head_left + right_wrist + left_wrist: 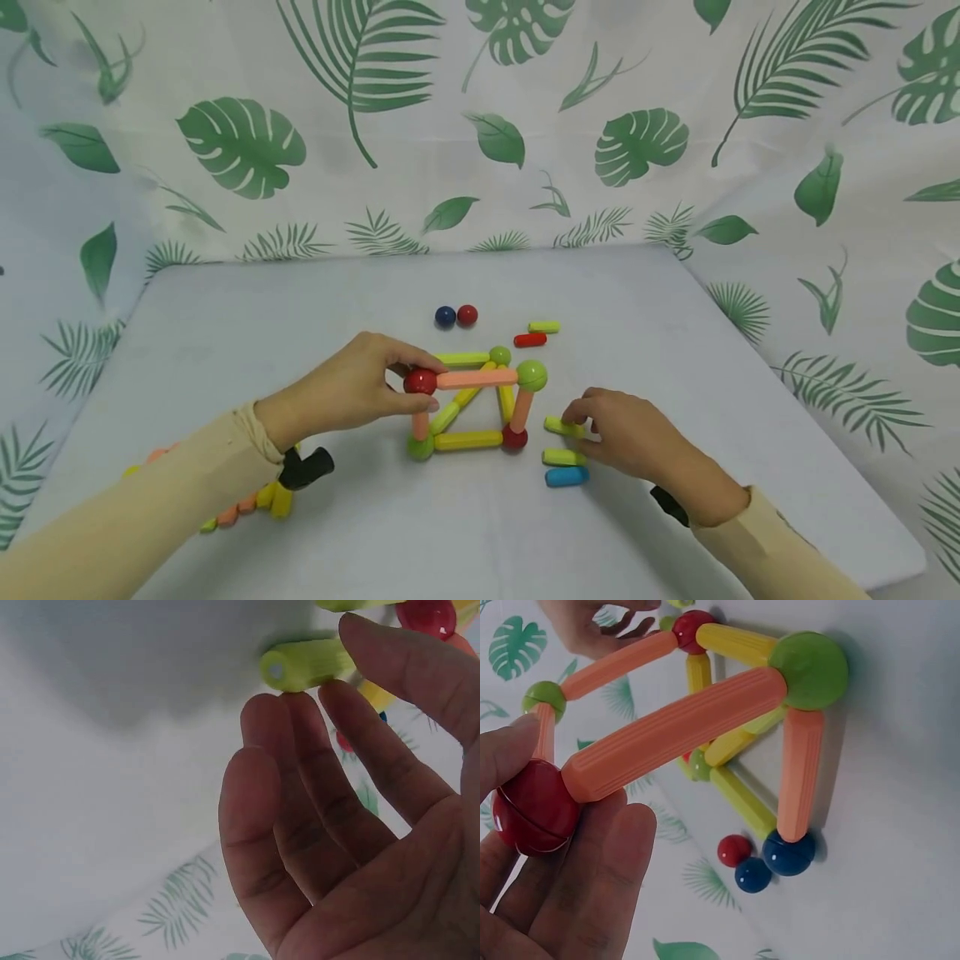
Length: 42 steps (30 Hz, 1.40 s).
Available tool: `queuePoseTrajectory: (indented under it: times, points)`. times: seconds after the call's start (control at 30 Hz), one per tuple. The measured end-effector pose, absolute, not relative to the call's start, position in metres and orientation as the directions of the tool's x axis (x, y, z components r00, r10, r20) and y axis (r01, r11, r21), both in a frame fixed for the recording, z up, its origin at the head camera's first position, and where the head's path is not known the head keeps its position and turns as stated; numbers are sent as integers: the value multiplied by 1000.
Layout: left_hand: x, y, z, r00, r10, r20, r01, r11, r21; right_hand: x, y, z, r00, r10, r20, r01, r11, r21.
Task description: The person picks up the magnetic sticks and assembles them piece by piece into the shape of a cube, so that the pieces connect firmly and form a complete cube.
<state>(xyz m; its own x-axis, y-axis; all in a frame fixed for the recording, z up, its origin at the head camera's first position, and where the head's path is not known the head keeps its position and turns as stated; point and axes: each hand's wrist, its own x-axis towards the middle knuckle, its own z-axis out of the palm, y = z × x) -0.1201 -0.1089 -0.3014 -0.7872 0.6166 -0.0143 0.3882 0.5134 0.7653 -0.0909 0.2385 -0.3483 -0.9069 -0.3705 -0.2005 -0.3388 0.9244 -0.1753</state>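
Fingers of the left hand (341, 393) pinch a red ball (420, 382) at the upper near-left corner of the frame (468, 440) of sticks and balls, thumb on one side and fingertips on the other. The frame extends rightward from that grasp, a salmon stick (480, 379) joining the held ball to a raised green ball (532, 375). Just right of the frame, the right hand (645, 437) reaches a lime stick (561, 427); fingertips touch it and the thumb is close on its opposite side, though I cannot tell whether they squeeze it. Nearer the person, also right of the frame, lie a second lime stick (562, 457) and a blue stick (567, 477).

Only the head view shows the pile of sticks (281, 500) left of the frame, partly hidden by the left sleeve (150, 500). A loose dark blue ball (446, 317) sits beyond the frame, beside a loose red ball (467, 315). The left wrist view reveals a dark blue corner ball (787, 855) at the frame's far left, which the head view hides behind the left hand. The right wrist view alone shows a pale round spot (276, 671) on the touched stick's end, facing away from the frame.
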Motion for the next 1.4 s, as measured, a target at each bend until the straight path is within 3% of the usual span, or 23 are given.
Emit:
queuePoseTrajectory:
  times: [0.37, 0.47, 0.6, 0.7, 0.8, 1.03, 1.4]
  points:
    - [-121, -109, -304, -791, 612, -16, 378, 509, 773, -89, 246, -359, -919, -358, -167, -343, 932, -115]
    - [-122, -108, -304, -782, 623, -14, 382, 497, 779, -74, 242, -338, -911, -353, -212, -303, 923, -236]
    - [-123, -109, -304, -780, 626, -13, 389, 500, 774, -57, 219, -318, -854, -448, -263, -265, 811, -522]
    - [-124, -110, -305, -781, 625, -22, 385, 508, 770, -52, 193, -323, -814, -524, -253, -224, 684, -694]
    - [-124, -112, -305, -777, 630, -22, 391, 509, 767, -54, 167, -334, -814, -533, -231, -155, 582, -798]
    - [-122, -114, -306, -771, 636, -14, 396, 497, 773, -63, 135, -347, -839, -518, -163, -105, 449, -887]
    - [-123, -113, -304, -756, 654, 18, 439, 487, 755, -60, 137, -364, -839, -504, -204, -39, 430, -902]
